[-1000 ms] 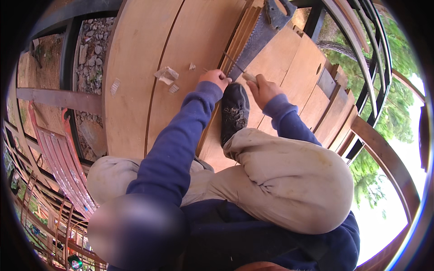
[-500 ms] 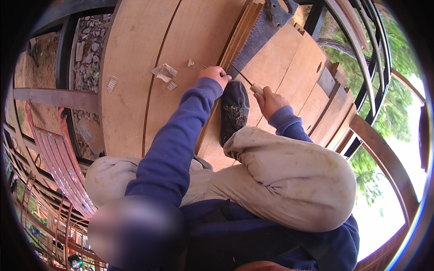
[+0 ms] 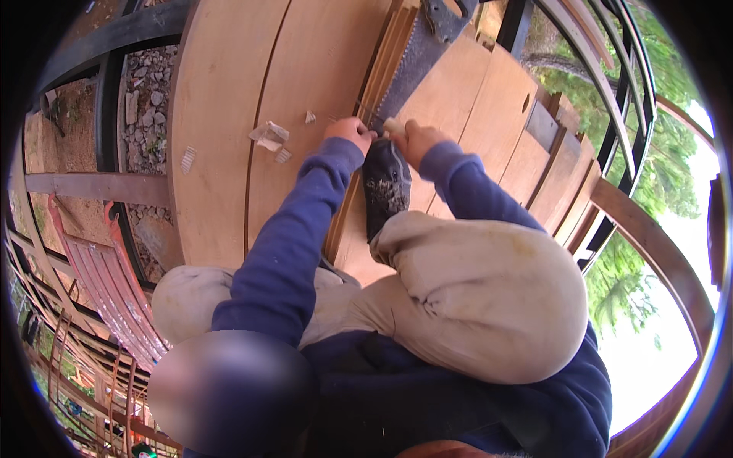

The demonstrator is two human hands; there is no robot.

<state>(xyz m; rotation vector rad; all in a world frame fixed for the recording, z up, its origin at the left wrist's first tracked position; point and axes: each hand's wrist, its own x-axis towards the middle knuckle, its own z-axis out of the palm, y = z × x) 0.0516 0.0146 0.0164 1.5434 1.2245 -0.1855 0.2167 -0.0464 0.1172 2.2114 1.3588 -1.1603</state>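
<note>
A handsaw (image 3: pixel 412 72) with a black handle lies over the boards, its toothed edge along a stack of planks and its narrow end towards me. My right hand (image 3: pixel 421 142) is closed round the pale handle of a thin file (image 3: pixel 394 126), whose dark shaft slants across the saw's narrow end. Beside that end my left hand (image 3: pixel 349 131) has its fingers pinched together; a thin sliver sticks out on its left, and what it grips is hidden. My dark shoe (image 3: pixel 387 183), with wood dust on it, sits just below both hands.
Torn paper (image 3: pixel 269 136) and small ridged strips (image 3: pixel 188 159) lie on the wide boards (image 3: pixel 217 91) at left. A reddish slatted metal piece (image 3: pixel 107 267) stands beyond their left edge. Dark metal rails (image 3: pixel 637 91) curve along the right, with tree leaves behind.
My right hand has moved left and forward with the file, so its handle now sits close to my left hand. The left hand stays by the saw's end; the whole view has shifted slightly.
</note>
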